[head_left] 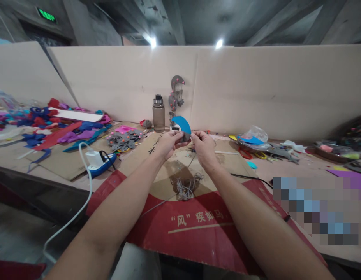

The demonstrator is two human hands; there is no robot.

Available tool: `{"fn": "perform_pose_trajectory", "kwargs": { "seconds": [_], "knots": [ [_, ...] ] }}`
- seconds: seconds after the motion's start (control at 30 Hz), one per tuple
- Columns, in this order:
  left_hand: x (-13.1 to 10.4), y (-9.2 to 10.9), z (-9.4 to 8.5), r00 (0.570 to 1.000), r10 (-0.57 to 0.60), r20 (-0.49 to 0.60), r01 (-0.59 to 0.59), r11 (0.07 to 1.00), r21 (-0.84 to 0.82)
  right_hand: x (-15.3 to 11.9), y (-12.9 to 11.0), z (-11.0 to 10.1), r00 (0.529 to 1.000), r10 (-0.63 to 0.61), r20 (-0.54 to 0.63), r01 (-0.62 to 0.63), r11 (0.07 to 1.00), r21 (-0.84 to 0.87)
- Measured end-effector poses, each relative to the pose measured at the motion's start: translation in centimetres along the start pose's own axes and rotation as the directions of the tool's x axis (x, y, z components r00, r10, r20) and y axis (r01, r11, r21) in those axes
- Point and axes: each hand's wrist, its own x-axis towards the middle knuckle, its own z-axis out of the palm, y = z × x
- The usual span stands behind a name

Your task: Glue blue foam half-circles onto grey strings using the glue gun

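A blue crescent piece (182, 123), with a grey part at its lower end, is held up over the cardboard. My left hand (171, 143) is closed on its lower end. Beside it on the right, my right hand (203, 144) has its fingers pinched close to the crescent's edge; what they hold is too small to make out. Below both hands, a tangle of grey cord (186, 187) lies on the red and tan cardboard (198, 233), and a thin strand runs up from it toward my hands.
Behind stand a bottle (159, 116) and a hanging grey moon ornament (178, 82). Colourful felt scraps (72, 132), grey pieces with pink dots (124, 140) and a blue power strip (102, 166) lie left. A plate (253, 144) and scissors (245, 153) are right.
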Motion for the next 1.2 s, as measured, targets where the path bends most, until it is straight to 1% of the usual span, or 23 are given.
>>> {"fn": "perform_pose_trajectory", "kwargs": {
  "seconds": [0.07, 0.13, 0.2, 0.27, 0.4, 0.5, 0.6, 0.77, 0.97, 1.1, 1.2],
  "knots": [
    [-0.2, -0.5, 0.3, 0.996, 0.07, -0.056, -0.064, 0.993, 0.099, -0.1, 0.2, 0.0, 1.0, 0.004, -0.023, -0.004, 1.0, 0.002],
    [-0.4, -0.9, 0.5, 0.976, 0.186, -0.111, -0.151, 0.953, 0.263, -0.3, 0.3, 0.0, 0.998, -0.007, -0.055, 0.004, 0.999, -0.053],
    [-0.5, -1.3, 0.6, 0.96, 0.258, -0.108, -0.197, 0.9, 0.39, -0.5, 0.2, 0.0, 0.998, -0.024, -0.066, 0.016, 0.993, -0.12],
    [-0.6, -1.4, 0.8, 0.965, 0.255, -0.06, -0.207, 0.88, 0.427, -0.7, 0.0, 0.0, 0.998, -0.037, -0.055, 0.028, 0.987, -0.161],
    [-0.8, -1.2, 1.3, 0.988, 0.149, 0.052, -0.157, 0.932, 0.327, -0.7, 0.1, 0.0, 0.997, -0.061, -0.048, 0.052, 0.982, -0.181],
    [-0.9, -1.3, 1.6, 0.992, 0.092, 0.083, -0.109, 0.967, 0.23, -0.4, 0.6, -0.1, 0.998, -0.06, -0.029, 0.055, 0.986, -0.157],
    [-0.8, -1.7, 1.6, 0.993, 0.089, 0.079, -0.102, 0.975, 0.195, -0.3, 0.7, -0.3, 0.999, -0.05, -0.013, 0.048, 0.986, -0.162],
    [-0.6, -2.1, 1.2, 0.99, 0.118, 0.08, -0.134, 0.96, 0.245, -0.4, 0.0, -0.4, 0.999, -0.052, 0.009, 0.053, 0.978, -0.2],
    [-0.7, -2.2, 1.0, 0.987, 0.115, 0.111, -0.139, 0.96, 0.243, -0.4, -0.3, -0.4, 0.996, -0.075, 0.047, 0.084, 0.974, -0.21],
    [-0.7, -2.2, 1.0, 0.992, 0.1, 0.074, -0.116, 0.959, 0.257, -0.4, -0.3, -0.4, 0.994, -0.073, 0.083, 0.091, 0.967, -0.24],
    [-0.6, -2.4, 1.0, 0.996, 0.075, 0.039, -0.081, 0.976, 0.205, -0.4, -0.2, -0.4, 0.995, -0.059, 0.082, 0.078, 0.965, -0.25]
  ]
}}
